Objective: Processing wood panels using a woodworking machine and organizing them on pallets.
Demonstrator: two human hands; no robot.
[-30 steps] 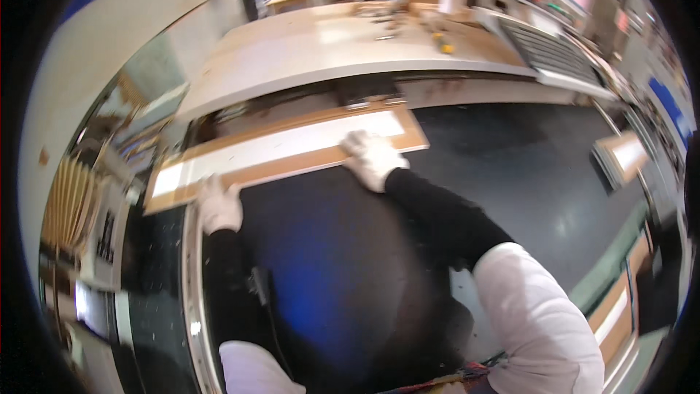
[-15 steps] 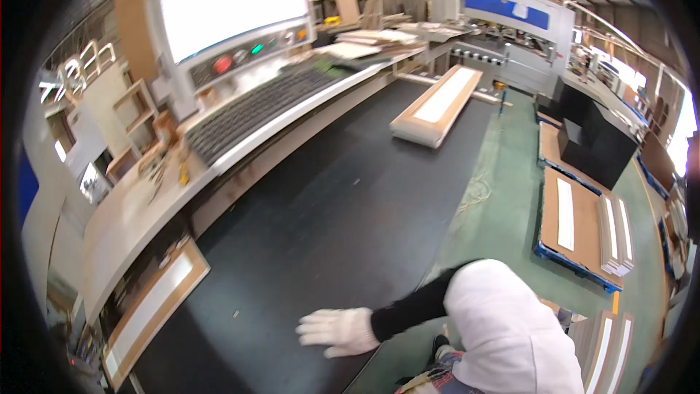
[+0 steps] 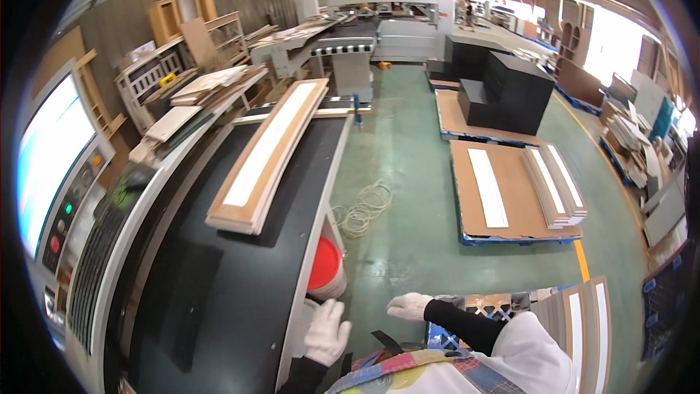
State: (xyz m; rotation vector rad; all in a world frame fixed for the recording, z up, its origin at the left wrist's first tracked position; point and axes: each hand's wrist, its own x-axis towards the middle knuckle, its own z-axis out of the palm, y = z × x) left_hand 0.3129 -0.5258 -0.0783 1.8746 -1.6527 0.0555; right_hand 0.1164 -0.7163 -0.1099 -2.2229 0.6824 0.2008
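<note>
My left hand [image 3: 327, 332], in a white glove, is by the near right edge of the black-topped table [image 3: 211, 284]. Its fingers are spread and it holds nothing. Above the green floor to the right is my right hand [image 3: 410, 306], also gloved, with fingers stretched out and nothing in them. A stack of long brown-edged panels [image 3: 271, 149] with white centres lies at the far end of the table. Below the table's right edge, near my left hand, stands a bucket with a red top [image 3: 324, 266].
A control screen [image 3: 58, 153] and a dark keyboard [image 3: 98, 270] are on the left. On the right, a pallet [image 3: 503, 230] bears panels; more panels [image 3: 583, 328] stand near me. A coiled hose [image 3: 363, 208] lies on the floor. Black boxes [image 3: 510, 91] stand farther back.
My view has swung right, bringing the aisle to the middle. My right hand has gone from over the black table to above the floor. My left hand has come into view.
</note>
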